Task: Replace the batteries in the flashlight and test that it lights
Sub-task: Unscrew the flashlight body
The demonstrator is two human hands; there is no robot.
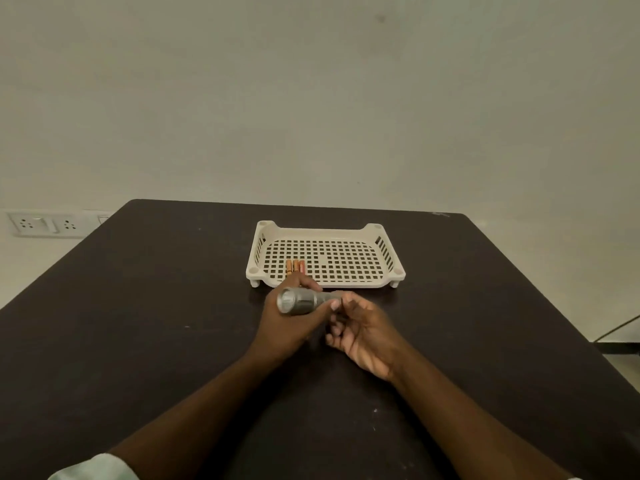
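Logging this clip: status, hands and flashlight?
Left hand gripping flashlight by its head; right hand fingertips at tail end. Batteries lying in tray. Nothing in the way.

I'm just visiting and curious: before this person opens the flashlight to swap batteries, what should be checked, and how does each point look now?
1. Flashlight firmly held: ok, the left hand wraps its body above the table.
2. Right hand on the tail end: ok, fingertips touch it.
3. Tail cap loosened: cannot tell, fingers hide it.
4. Batteries ready: ok, three lie side by side in the tray, near its front left corner.
5. Light off: ok, the lens shows no beam.
6. Batteries fresh or used: cannot tell.
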